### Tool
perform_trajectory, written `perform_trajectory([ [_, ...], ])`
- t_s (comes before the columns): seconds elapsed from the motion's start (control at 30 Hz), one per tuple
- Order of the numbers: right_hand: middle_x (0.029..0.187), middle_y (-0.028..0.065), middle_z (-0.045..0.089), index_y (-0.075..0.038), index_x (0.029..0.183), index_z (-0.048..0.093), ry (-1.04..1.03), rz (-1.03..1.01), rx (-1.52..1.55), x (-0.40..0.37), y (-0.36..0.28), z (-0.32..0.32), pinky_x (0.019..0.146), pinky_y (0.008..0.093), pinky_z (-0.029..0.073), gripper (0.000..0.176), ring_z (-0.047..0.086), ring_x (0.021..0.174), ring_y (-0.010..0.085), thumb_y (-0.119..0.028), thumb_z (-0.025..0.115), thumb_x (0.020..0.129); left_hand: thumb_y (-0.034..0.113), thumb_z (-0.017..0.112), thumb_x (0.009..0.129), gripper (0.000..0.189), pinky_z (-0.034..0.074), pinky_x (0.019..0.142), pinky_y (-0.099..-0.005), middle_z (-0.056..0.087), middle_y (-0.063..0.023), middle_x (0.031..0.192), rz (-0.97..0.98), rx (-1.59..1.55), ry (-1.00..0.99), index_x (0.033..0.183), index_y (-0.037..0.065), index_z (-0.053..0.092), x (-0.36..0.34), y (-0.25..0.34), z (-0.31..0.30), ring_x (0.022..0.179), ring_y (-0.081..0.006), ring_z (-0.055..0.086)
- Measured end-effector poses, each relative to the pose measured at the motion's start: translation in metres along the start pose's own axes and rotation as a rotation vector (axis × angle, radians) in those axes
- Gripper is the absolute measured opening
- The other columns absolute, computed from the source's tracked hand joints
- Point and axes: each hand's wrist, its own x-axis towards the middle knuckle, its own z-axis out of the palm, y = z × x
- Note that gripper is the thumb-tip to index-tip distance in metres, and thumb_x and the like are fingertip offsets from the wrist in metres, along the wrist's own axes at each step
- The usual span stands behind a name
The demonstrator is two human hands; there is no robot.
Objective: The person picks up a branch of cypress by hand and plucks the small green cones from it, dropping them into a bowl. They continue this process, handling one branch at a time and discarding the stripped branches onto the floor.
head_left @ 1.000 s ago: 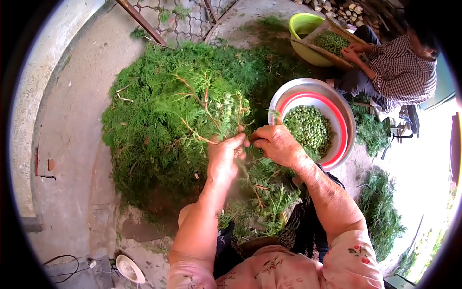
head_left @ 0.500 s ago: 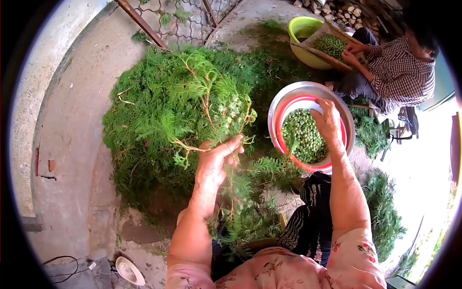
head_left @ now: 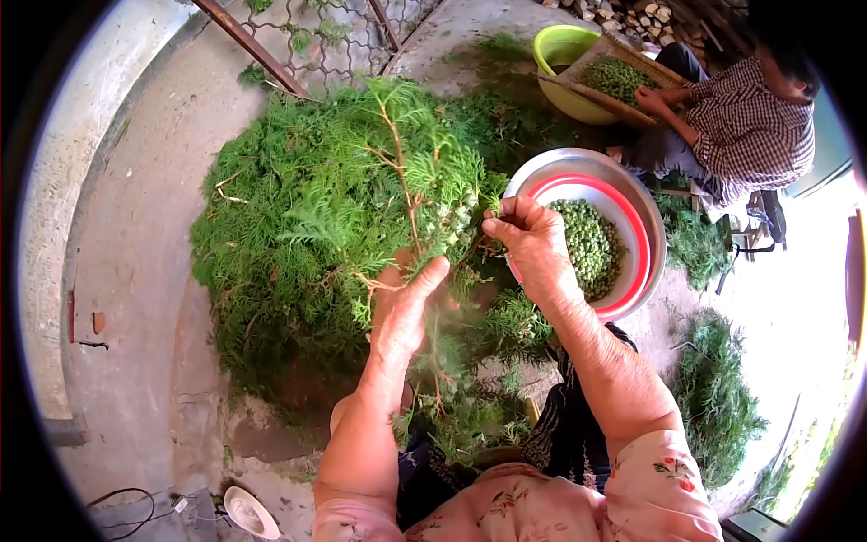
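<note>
My left hand (head_left: 404, 312) is closed round the lower stem of an evergreen branch (head_left: 406, 176) with flat, scaly green foliage. Small pale green cones (head_left: 459, 221) cluster on the branch's right side. At that side my right hand (head_left: 535, 248) pinches a small sprig; what exactly sits between thumb and fingertips is partly hidden. Under and behind the right hand is a white bowl with a red rim (head_left: 643, 239), holding many picked green cones (head_left: 591, 248). The bowl sits inside a wide metal basin (head_left: 657, 194). More foliage (head_left: 442, 397) lies over my lap.
A large heap of cut evergreen branches (head_left: 262, 244) covers the floor ahead and left. At upper right a person in a checked shirt (head_left: 759, 126) works over a woven tray (head_left: 578, 88) of cones on a yellow-green tub (head_left: 551, 45). A white dish (head_left: 250, 512) lies lower left.
My right hand has moved left from above the bowl to the branch, its fingers now pinched there. The left hand still holds the branch, now tilted a little differently.
</note>
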Motion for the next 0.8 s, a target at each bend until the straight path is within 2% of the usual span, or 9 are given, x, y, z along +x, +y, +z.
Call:
perform_trajectory([
  [0.07, 0.072, 0.0012, 0.058, -0.001, 0.085, 0.059, 0.04, 0.01, 0.029, -0.001, 0.006, 0.002, 0.06, 0.024, 0.042, 0.011, 0.05, 0.066, 0.0086, -0.003, 0.065, 0.076, 0.02, 0.076, 0.071, 0.04, 0.047, 0.065, -0.0271, 0.062, -0.0071, 0.09, 0.178, 0.016, 0.121, 0.101, 0.004, 0.056, 0.0, 0.0, 0.007, 0.076, -0.0153, 0.058],
  [0.1, 0.072, 0.0009, 0.058, -0.002, 0.085, 0.059, 0.054, 0.018, 0.026, -0.001, 0.007, 0.002, 0.06, 0.0236, 0.042, 0.01, 0.05, 0.065, 0.0084, -0.003, 0.065, 0.076, 0.02, 0.074, 0.073, 0.035, 0.044, 0.073, -0.0282, 0.062, -0.0061, 0.089, 0.158, -0.028, 0.149, 0.1, 0.004, 0.058, -0.003, 0.002, 0.008, 0.08, -0.0141, 0.057],
  [0.33, 0.07, -0.0001, 0.056, -0.004, 0.083, 0.059, 0.088, 0.099, 0.127, -0.003, 0.012, 0.007, 0.053, 0.0226, 0.04, 0.008, 0.049, 0.061, 0.0079, -0.002, 0.064, 0.077, 0.015, 0.064, 0.081, 0.018, 0.044, 0.064, -0.0269, 0.065, -0.005, 0.08, 0.362, -0.032, 0.068, 0.099, 0.009, 0.062, 0.002, -0.01, -0.002, 0.072, -0.0127, 0.059],
  [0.37, 0.07, -0.0002, 0.056, -0.004, 0.083, 0.059, 0.085, 0.092, 0.142, -0.003, 0.011, 0.009, 0.052, 0.0227, 0.04, 0.007, 0.048, 0.06, 0.008, -0.002, 0.063, 0.078, 0.014, 0.062, 0.083, 0.016, 0.044, 0.065, -0.0277, 0.064, -0.0054, 0.077, 0.339, 0.012, 0.085, 0.098, 0.009, 0.062, 0.0, -0.008, -0.002, 0.071, -0.0137, 0.059],
  [0.47, 0.067, 0.0001, 0.054, -0.004, 0.084, 0.059, 0.007, 0.298, 0.356, -0.007, -0.002, 0.007, 0.047, 0.0236, 0.038, 0.007, 0.048, 0.057, 0.0093, -0.003, 0.062, 0.079, 0.014, 0.062, 0.083, 0.016, 0.044, 0.066, -0.0282, 0.064, -0.0051, 0.074, 0.287, -0.062, 0.096, 0.098, 0.009, 0.062, 0.0, -0.005, -0.001, 0.07, -0.0146, 0.06],
  [0.6, 0.07, 0.0009, 0.054, -0.006, 0.089, 0.059, -0.001, 0.41, 0.29, -0.002, -0.001, 0.003, 0.046, 0.0245, 0.038, 0.009, 0.048, 0.056, 0.011, -0.007, 0.062, 0.081, 0.005, 0.06, 0.082, 0.01, 0.054, 0.057, -0.0348, 0.058, -0.0049, 0.076, 0.294, -0.193, 0.072, 0.092, 0.002, 0.061, 0.004, -0.008, 0.0, 0.064, -0.0139, 0.055],
  [0.67, 0.073, -0.0009, 0.055, -0.003, 0.1, 0.059, 0.07, 0.057, -0.082, -0.004, -0.004, 0.003, 0.049, 0.0187, 0.039, 0.017, 0.046, 0.059, 0.0048, -0.013, 0.056, 0.087, 0.005, 0.06, 0.082, 0.01, 0.054, 0.056, -0.0351, 0.057, -0.0047, 0.075, 0.271, -0.189, 0.084, 0.092, 0.002, 0.061, 0.004, -0.006, 0.0, 0.064, -0.0138, 0.054],
  [0.73, 0.072, -0.0019, 0.052, -0.001, 0.104, 0.056, 0.273, -0.433, -0.533, 0.001, -0.005, 0.002, 0.058, 0.019, 0.039, 0.024, 0.044, 0.061, 0.0052, -0.015, 0.06, 0.085, 0.005, 0.06, 0.082, 0.01, 0.055, 0.055, -0.0354, 0.057, -0.0045, 0.075, 0.26, -0.164, 0.092, 0.092, 0.003, 0.061, 0.002, -0.006, 0.001, 0.064, -0.0137, 0.054],
  [0.8, 0.077, 0.0085, 0.058, -0.003, 0.101, 0.057, 0.141, -0.49, -0.303, -0.012, -0.017, 0.012, 0.057, 0.028, 0.047, 0.031, 0.054, 0.064, 0.0171, -0.021, 0.068, 0.078, 0.005, 0.06, 0.082, 0.011, 0.055, 0.055, -0.0356, 0.057, -0.0043, 0.075, 0.265, -0.114, 0.095, 0.093, 0.003, 0.062, 0.0, -0.006, 0.003, 0.065, -0.0136, 0.054],
])
